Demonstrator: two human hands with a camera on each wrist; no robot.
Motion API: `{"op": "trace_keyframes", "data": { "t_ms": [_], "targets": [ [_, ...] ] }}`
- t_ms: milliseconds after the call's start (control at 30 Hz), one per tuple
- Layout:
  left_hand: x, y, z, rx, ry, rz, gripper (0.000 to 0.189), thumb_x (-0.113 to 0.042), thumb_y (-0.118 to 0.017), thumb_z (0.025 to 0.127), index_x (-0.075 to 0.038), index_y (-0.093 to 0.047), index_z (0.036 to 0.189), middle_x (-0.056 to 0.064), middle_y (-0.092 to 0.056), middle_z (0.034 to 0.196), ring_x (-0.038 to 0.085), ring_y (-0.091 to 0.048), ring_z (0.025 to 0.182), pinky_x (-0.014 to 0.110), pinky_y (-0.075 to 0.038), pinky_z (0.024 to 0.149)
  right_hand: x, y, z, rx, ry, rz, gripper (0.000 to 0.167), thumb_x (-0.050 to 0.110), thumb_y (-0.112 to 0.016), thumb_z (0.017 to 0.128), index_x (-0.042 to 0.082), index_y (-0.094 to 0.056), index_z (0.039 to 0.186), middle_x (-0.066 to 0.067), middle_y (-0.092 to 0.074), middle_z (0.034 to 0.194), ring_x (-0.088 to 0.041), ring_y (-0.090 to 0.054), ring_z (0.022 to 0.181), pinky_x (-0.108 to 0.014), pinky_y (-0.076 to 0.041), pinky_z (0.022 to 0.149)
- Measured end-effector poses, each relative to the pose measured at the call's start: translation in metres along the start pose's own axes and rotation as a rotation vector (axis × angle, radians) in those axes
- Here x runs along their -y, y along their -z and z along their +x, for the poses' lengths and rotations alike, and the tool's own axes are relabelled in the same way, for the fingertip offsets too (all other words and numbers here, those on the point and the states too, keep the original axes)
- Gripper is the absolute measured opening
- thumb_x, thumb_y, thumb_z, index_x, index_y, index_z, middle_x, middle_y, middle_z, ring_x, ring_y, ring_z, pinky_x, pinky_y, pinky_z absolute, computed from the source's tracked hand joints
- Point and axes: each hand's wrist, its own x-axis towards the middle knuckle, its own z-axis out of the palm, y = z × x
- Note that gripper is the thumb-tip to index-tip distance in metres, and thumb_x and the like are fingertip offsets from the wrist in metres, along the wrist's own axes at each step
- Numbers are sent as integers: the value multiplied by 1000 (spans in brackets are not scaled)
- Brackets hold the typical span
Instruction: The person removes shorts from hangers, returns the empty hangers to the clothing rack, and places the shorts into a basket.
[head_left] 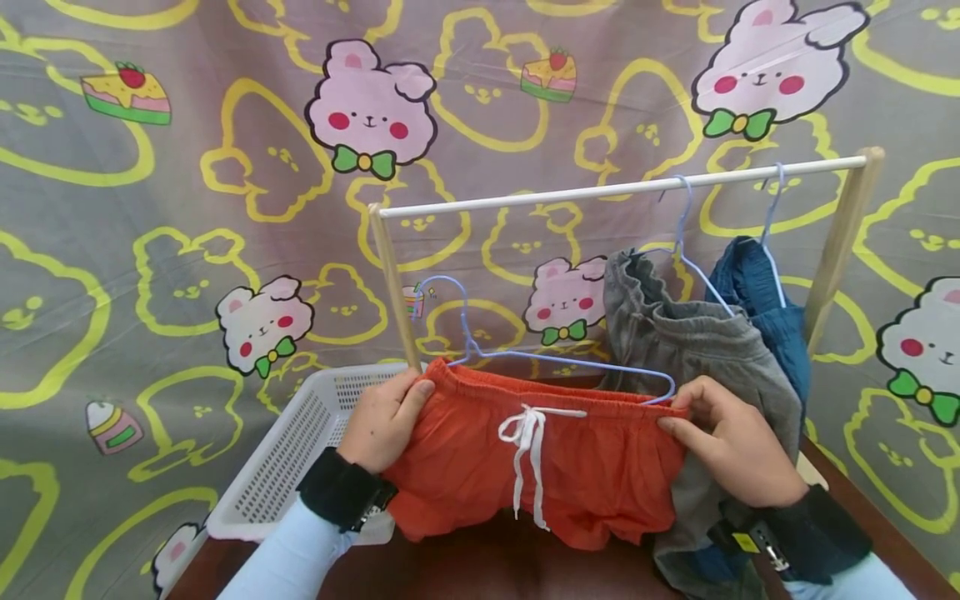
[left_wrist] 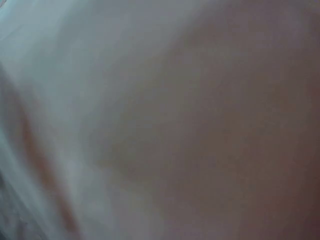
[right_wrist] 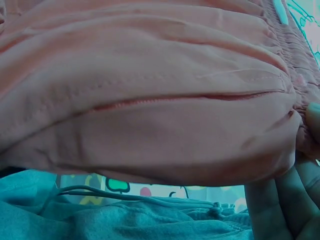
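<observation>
- Here we are at the waistband: the left hand (head_left: 382, 421) pinches one corner of the red shorts (head_left: 457, 467), thumb in front; the right hand (head_left: 731, 442) pinches the other between thumb and forefinger.
- So the shorts hang stretched between both sets of fingers, with the white drawstring (head_left: 528, 423) midway.
- Between those fingertips, the blue hanger (head_left: 525, 356) dips into the waistband at both ends, its hook up above the left fingers.
- Fitting the shorts to the hanger looks like the step in hand, and close to done.
- The next move seems to call for a lift: hook over the white rail (head_left: 622, 190), well above both hands, without the waistband slipping.
- Over behind the right fingers, grey trousers (head_left: 712, 358) and a blue garment (head_left: 787, 333) already hang from that rail.
- And the container: a white plastic basket (head_left: 281, 467) sits just beyond the left fingers, slotted wall in view; hand and shorts cover part, so I cannot tell what lies there.
- The left wrist view is only blur.
</observation>
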Motion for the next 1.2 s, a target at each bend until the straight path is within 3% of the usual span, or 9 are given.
{"op": "trace_keyframes", "data": {
  "t_ms": [333,733,900,1067,1200],
  "targets": [
    [-6,2,-2,6,22,29,26,-29,-58,104,-18,-58,81,-8,-48,64,11,-49,62,32,-41,55,2,-9,-5,37,42,-36,21,16,-78,91,18,-59,99,7,-63,86,-10,-59,72,-27,-50,62],
    [-12,-3,-1,32,10,66,22,-31,-60,103,-19,-59,85,-9,-46,62,11,-48,60,31,-41,53,1,-26,-11,134,120,0,21,14,-76,92,23,-59,101,14,-60,84,-4,-55,68,-25,-47,57],
    [-16,-7,0,37,-18,55,16,-32,-61,103,-19,-63,93,-8,-52,67,11,-51,64,32,-43,57,1,-31,-9,249,73,25,22,14,-75,93,21,-60,107,12,-64,92,-5,-61,74,-25,-53,64],
    [-18,-12,0,56,-31,48,9,-30,-63,102,-20,-65,100,-9,-56,71,10,-52,63,31,-45,58,-2,-31,-8,412,6,80,32,29,-73,95,16,-61,122,3,-67,110,-9,-68,91,-26,-58,73],
    [-20,-14,-1,73,-15,55,9,-29,-63,101,-21,-65,105,-8,-61,76,9,-53,65,32,-46,60,-5,-32,-10,448,7,74,39,30,-72,96,13,-61,130,-3,-66,118,-8,-68,93,-26,-57,71]
  ]
}}
